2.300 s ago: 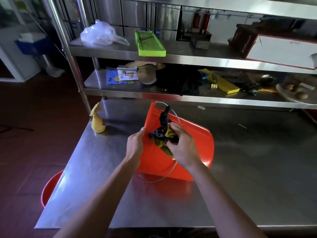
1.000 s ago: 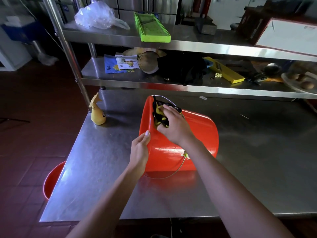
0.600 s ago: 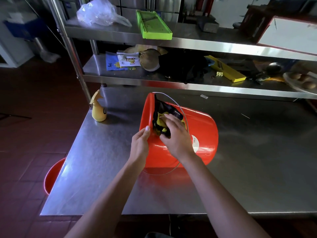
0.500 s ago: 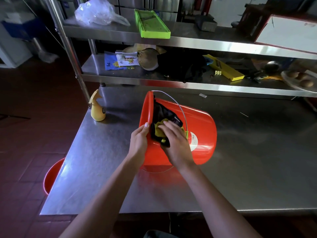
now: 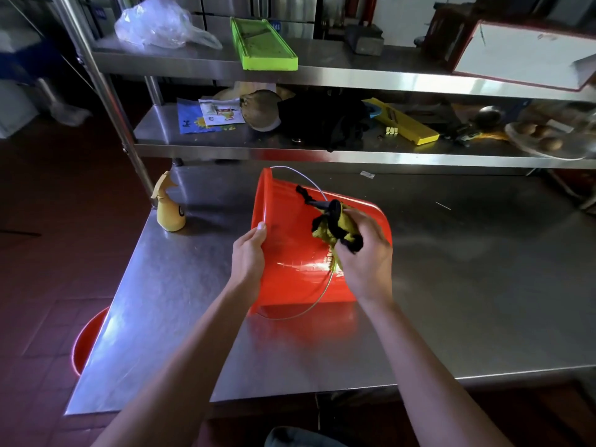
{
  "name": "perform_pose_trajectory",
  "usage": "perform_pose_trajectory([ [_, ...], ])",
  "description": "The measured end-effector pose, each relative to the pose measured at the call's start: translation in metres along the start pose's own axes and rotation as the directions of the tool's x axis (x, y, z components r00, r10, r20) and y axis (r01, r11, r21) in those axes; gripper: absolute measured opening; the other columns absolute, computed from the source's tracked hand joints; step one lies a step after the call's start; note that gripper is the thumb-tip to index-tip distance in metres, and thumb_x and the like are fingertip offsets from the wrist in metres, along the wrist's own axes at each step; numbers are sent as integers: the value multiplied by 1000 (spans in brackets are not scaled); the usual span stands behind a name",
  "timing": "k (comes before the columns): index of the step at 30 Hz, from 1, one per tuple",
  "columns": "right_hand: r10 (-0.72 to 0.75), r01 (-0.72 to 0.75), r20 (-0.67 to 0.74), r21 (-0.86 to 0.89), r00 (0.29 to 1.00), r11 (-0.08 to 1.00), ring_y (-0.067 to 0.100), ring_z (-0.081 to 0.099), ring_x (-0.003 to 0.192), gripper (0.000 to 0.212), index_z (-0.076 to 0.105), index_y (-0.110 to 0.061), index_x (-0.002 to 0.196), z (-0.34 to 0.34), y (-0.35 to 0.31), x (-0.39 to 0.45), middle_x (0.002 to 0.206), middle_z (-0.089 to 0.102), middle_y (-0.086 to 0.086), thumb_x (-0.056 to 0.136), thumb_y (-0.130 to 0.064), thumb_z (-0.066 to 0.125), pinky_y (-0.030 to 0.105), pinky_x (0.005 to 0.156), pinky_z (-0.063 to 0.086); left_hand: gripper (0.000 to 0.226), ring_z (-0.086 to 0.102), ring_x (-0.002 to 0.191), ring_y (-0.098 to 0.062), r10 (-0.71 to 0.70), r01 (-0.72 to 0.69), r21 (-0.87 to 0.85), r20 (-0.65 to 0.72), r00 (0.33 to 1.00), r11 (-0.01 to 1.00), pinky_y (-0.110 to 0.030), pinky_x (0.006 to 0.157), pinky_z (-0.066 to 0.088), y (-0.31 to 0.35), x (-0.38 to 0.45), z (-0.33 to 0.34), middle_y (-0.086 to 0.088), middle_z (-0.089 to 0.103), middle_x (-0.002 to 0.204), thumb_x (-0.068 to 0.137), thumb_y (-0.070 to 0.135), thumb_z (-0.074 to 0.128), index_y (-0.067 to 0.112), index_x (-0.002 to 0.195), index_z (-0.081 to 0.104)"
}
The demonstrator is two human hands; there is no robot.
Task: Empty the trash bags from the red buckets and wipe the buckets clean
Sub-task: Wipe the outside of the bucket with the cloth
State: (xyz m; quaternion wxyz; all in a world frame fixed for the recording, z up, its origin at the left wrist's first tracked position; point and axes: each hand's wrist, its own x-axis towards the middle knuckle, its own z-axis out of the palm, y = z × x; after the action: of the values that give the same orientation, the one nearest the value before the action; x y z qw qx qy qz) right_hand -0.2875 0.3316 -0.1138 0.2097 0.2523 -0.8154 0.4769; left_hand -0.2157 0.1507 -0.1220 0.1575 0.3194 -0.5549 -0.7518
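Note:
A red bucket lies tipped on its side on the steel table, its mouth turned to the left and its wire handle hanging loose. My left hand grips the bucket's rim on the near left. My right hand holds a bunched yellow and black cloth against the bucket's outer wall, near the printed label. A second red bucket stands on the floor at the table's left edge, mostly hidden.
A yellow spray bottle stands at the table's back left corner. Steel shelves behind carry a clear plastic bag, a green tray, a black bundle and a yellow slicer.
The bucket has been turned. My right hand with the cloth has come out of the bucket's mouth and now rests on its outer wall. My left hand stays on the rim.

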Motion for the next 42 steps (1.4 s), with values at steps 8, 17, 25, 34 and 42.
perform_pose_trajectory([
  [8, 85, -60, 256, -104, 963, 993, 24, 30, 150, 61, 52, -14, 145, 24, 41, -24, 159, 38, 5, 88, -5, 70, 43, 119, 33, 53, 44, 61, -11, 208, -175, 219, -137, 969, 960, -32, 62, 39, -13, -1, 10, 5, 49, 65, 108, 47, 40, 7, 76, 53],
  [17, 72, -43, 267, -113, 961, 993, 25, 33, 148, 57, 53, -14, 144, 28, 41, -9, 159, 39, 6, 89, -13, 70, 50, 115, 38, 49, 38, 52, -6, 296, -227, 315, -192, 936, 921, -33, 60, 35, -29, -3, 13, 15, 42, 52, 111, 41, 36, 21, 66, 42],
  [25, 52, -1, 342, -147, 938, 989, 24, 46, 138, 54, 56, -12, 142, 39, 20, 47, 150, 50, 7, 89, -15, 66, 38, 111, 43, 49, 39, 57, -11, 349, -286, 315, -166, 922, 905, -36, 59, 35, -44, -13, 6, 12, 40, 59, 109, 43, 36, 12, 71, 43],
  [34, 44, 31, 422, -170, 906, 985, 21, 56, 124, 53, 59, -20, 139, 62, 3, 95, 140, 59, -2, 86, -18, 64, 40, 103, 50, 48, 32, 53, -4, 365, -316, 274, -146, 920, 908, -16, 51, 30, -37, -21, 5, 15, 34, 55, 112, 32, 39, 13, 68, 35],
  [42, 55, -21, 338, -104, 939, 994, 19, 50, 134, 52, 59, -17, 140, 53, 20, 68, 147, 54, 3, 88, -16, 66, 33, 109, 44, 50, 35, 49, -3, 334, -276, 292, -172, 927, 916, -17, 48, 30, -29, -11, 9, 14, 38, 51, 112, 36, 39, 16, 66, 43],
])
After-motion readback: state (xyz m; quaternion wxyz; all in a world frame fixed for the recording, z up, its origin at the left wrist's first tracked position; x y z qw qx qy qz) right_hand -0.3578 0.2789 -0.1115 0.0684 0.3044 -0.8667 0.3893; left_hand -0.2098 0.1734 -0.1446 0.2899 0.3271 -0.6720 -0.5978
